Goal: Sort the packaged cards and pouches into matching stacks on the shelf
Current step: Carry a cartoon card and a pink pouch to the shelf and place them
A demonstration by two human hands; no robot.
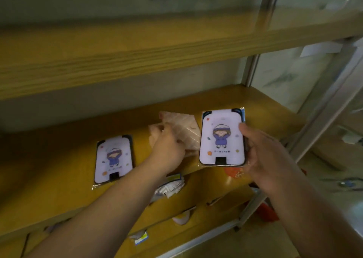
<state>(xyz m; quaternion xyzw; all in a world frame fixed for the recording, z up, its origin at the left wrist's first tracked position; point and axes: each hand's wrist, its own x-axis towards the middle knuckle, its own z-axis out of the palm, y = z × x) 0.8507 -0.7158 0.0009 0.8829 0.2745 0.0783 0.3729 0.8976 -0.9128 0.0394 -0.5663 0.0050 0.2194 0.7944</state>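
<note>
Sorting in progress on a yellow wooden shelf [225, 98]. One packaged card [114, 159], printed with a cartoon figure in a blue coat, already lies flat near the shelf's front edge at the left and appears to start a card stack. A matching card [223, 137] is held upright above the front edge at the right, so it is not yet placed. Between the two cards, a loose heap of pale pinkish pouches [176, 128] lies farther back on the shelf and looks unsorted. The task therefore seems to be at an early stage: the held card has to join its match, and the pouches have to be squared into their own stack. Small packets [170, 186] on the level below are blurred, and whether they belong to the task cannot be told. The right hand [271, 157] grips the card along its right edge, thumb on the face and fingers curled behind. The left hand [167, 149] reaches forward, palm down, with its fingers closed on the near edge of the pouches.
</note>
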